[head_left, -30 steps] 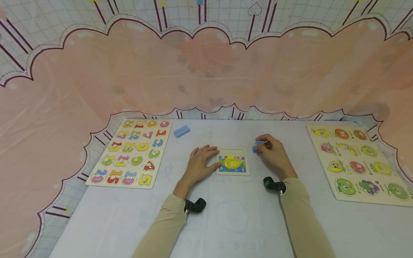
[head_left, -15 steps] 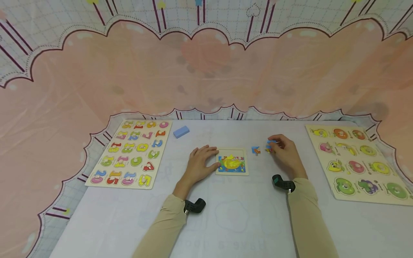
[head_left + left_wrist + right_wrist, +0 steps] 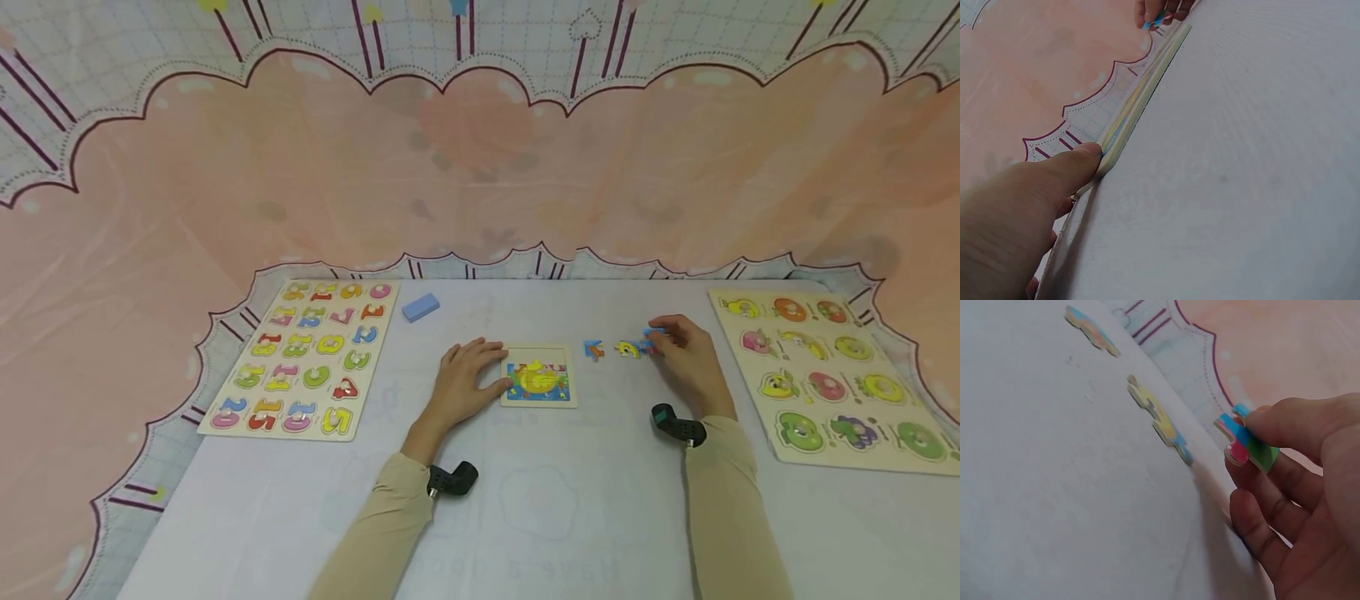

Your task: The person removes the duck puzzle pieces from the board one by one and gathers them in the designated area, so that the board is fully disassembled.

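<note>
Right hand [image 3: 692, 354] now farther right, pinching blue-pink-green piece [image 3: 1249, 440]; yellow piece [image 3: 627, 350] lies uncovered on table [image 3: 525, 458]. Left hand [image 3: 471, 375] unmoved, relaxed, touching puzzle frame [image 3: 538, 353].

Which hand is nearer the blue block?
Left. The left hand is at the left edge of the small puzzle, right of the block and closer to the person. The right hand is much farther right, pinching a puzzle piece.

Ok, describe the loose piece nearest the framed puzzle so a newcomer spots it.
On the white table, the left hand touches the framed puzzle. Right of it in the head view lies the loose piece: blue and orange, unlike the yellow piece beyond.
</note>
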A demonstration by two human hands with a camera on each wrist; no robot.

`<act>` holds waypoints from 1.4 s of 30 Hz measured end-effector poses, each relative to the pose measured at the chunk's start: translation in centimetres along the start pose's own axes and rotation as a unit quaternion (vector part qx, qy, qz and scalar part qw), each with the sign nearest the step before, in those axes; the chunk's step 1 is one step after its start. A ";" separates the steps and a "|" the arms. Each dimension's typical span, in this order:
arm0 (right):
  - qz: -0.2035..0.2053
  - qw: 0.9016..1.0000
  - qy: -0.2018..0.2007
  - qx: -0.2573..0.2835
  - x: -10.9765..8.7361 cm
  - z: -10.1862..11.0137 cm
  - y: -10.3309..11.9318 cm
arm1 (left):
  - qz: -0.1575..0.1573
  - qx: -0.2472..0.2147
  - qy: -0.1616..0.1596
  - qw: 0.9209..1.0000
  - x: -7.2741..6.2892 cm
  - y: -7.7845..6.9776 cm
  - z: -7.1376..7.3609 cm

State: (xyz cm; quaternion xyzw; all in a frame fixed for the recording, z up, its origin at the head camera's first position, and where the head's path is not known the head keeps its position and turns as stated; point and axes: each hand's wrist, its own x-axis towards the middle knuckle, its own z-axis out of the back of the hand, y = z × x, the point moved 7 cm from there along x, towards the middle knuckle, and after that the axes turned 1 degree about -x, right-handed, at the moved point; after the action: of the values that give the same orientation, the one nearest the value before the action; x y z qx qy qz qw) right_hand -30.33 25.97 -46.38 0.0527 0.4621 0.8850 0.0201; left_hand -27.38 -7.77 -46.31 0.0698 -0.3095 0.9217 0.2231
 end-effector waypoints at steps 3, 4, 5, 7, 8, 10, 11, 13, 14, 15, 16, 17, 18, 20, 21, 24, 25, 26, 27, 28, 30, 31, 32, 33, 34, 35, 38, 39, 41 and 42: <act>-0.009 1.000 -0.004 0.006 -0.2 0.4 -0.4 | -0.002 -0.001 -0.002 1.000 0.0 0.0 0.0; -0.012 1.000 -0.003 0.007 -0.2 0.4 -0.5 | -0.002 -0.002 -0.002 1.000 0.0 0.0 0.0; -0.015 1.000 -0.001 0.009 -0.2 0.5 -0.6 | -0.002 -0.001 -0.002 1.000 0.0 0.0 0.0; -0.018 1.000 0.000 0.007 -0.2 0.5 -0.7 | -0.003 0.001 -0.003 1.000 0.0 0.0 0.0; -0.020 1.000 0.001 0.005 -0.2 0.5 -0.8 | -0.003 0.002 -0.003 1.000 0.0 0.0 0.0; -0.023 1.000 0.000 -0.005 -0.2 0.6 -0.9 | -0.003 0.004 -0.003 1.000 0.0 0.0 0.0; -0.024 1.000 0.000 -0.006 -0.2 0.6 -0.9 | -0.004 0.005 -0.003 1.000 0.0 0.0 0.0; -0.025 1.000 0.000 -0.017 -0.2 0.7 -1.0 | -0.002 0.005 -0.001 1.000 0.0 0.0 0.1; -0.023 1.000 0.001 -0.020 -0.2 0.7 -1.0 | -0.002 0.004 -0.001 1.000 0.0 0.0 0.1; -0.020 0.999 0.001 -0.025 -0.3 0.8 -0.9 | -0.001 0.004 -0.001 1.000 -0.1 0.0 0.1; -0.020 0.999 0.003 -0.027 -0.3 0.8 -0.9 | 0.000 0.003 -0.001 1.000 -0.1 0.0 0.1; -0.019 0.999 0.005 -0.029 -0.3 0.7 -0.9 | 0.000 0.001 0.000 1.000 0.0 0.0 0.1; -0.020 0.999 0.006 -0.035 -0.3 0.7 -0.9 | 0.001 0.000 0.000 1.000 0.0 0.0 0.1; -0.025 0.999 0.007 -0.045 -0.3 0.7 -1.0 | 0.001 -0.001 0.001 1.000 0.0 0.0 0.1; -0.030 0.998 0.008 -0.052 -0.3 0.7 -1.1 | 0.001 -0.001 0.001 1.000 0.0 0.0 0.1; -0.042 0.997 0.006 -0.067 -0.3 0.7 -1.4 | 0.001 0.004 0.002 1.000 0.0 0.1 0.0; -0.044 0.997 0.005 -0.069 -0.3 0.6 -1.5 | 0.001 0.005 0.003 1.000 0.0 0.1 0.0; -0.044 0.996 0.003 -0.072 -0.2 0.6 -1.5 | 0.000 0.006 0.002 1.000 0.0 0.1 0.0; -0.042 0.996 0.000 -0.075 -0.2 0.5 -1.6 | 0.000 0.006 0.002 1.000 0.0 0.1 0.0; -0.039 0.996 -0.003 -0.077 -0.1 0.5 -1.6 | -0.001 0.004 0.001 1.000 0.0 0.1 0.0; -0.040 0.996 -0.010 -0.078 0.0 0.4 -1.6 | -0.003 0.000 -0.002 1.000 0.0 0.1 0.1; -0.042 0.996 -0.014 -0.078 0.0 0.4 -1.7 | -0.004 -0.002 -0.002 1.000 0.0 0.1 0.1; -0.044 0.996 -0.018 -0.079 0.0 0.4 -1.7 | -0.005 -0.002 -0.002 1.000 0.0 0.1 0.1; -0.049 0.996 -0.020 -0.076 0.0 0.4 -1.7 | -0.006 -0.002 -0.002 1.000 0.0 0.1 0.1; -0.055 0.996 -0.021 -0.072 -0.1 0.4 -1.8 | -0.005 -0.001 -0.001 1.000 0.0 0.1 0.1; -0.059 0.996 -0.025 -0.068 -0.1 0.5 -1.8 | -0.005 0.000 0.001 1.000 0.0 0.1 0.0; -0.067 0.996 -0.032 -0.056 -0.2 0.8 -1.7 | -0.003 0.003 0.003 1.000 0.0 0.2 -0.1; -0.066 0.996 -0.035 -0.052 -0.3 0.9 -1.6 | -0.003 0.003 0.003 1.000 0.0 0.2 -0.1; -0.061 0.996 -0.042 -0.045 -0.3 1.2 -1.4 | -0.003 0.002 0.002 1.000 0.0 0.2 -0.1; -0.055 0.997 -0.042 -0.043 -0.3 1.2 -1.3 | -0.003 0.002 0.002 1.000 0.0 0.2 -0.1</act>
State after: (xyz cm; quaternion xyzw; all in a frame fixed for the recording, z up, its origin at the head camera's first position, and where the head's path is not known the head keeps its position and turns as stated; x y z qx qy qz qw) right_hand -29.92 27.66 -46.76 0.0639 0.4244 0.8987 0.0902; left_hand -27.49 -7.89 -46.50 0.0692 -0.3070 0.9219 0.2259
